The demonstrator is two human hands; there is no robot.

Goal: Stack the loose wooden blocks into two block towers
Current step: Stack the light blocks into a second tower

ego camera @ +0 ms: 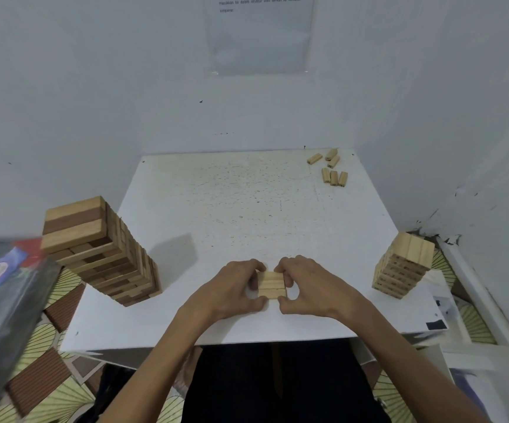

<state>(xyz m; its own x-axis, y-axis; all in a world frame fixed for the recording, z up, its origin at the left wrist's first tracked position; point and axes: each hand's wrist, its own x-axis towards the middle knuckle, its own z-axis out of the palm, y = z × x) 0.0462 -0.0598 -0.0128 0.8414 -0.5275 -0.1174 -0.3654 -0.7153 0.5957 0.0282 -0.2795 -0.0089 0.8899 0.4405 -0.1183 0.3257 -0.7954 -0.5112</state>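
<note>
While curled round both ends, the fingers [254, 266] of the left hand [231, 290] and right hand [314, 288] were seen gripping a set of three blocks [272, 285], laid side by side near the front edge of the table [247, 209]. A tall tower [100, 251] was stood at the left edge and a shorter tower [404, 265] at the right. Six loose blocks [332, 170] were scattered at the far right corner, well apart from the hands.

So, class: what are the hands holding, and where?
A row of three wooden blocks: left hand grips its left side, right hand its right side.
</note>
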